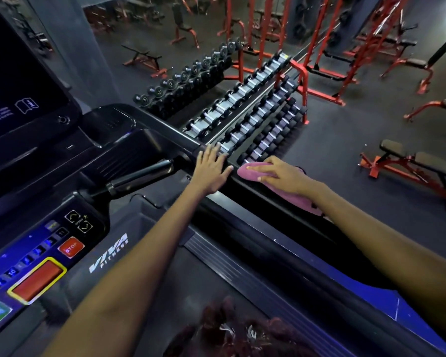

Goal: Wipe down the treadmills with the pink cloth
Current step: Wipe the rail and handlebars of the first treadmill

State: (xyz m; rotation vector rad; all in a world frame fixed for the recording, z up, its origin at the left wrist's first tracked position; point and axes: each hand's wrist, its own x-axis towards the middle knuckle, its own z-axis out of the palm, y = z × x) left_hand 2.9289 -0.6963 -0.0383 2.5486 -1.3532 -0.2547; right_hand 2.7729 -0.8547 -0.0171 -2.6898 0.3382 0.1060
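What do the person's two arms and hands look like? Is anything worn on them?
Both forearms are bare up to the picture's edge: no sleeves show. The left hand and right hand wear no gloves, and no rings, watch or bracelet show. The fingers are slender.

Dumbbell rack (242,104), red benches (410,168)

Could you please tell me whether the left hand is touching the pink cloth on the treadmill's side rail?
Apart. The head view shows the left hand flat on the side rail, with dark rail visible between its fingertips and the pink cloth held by the right hand.
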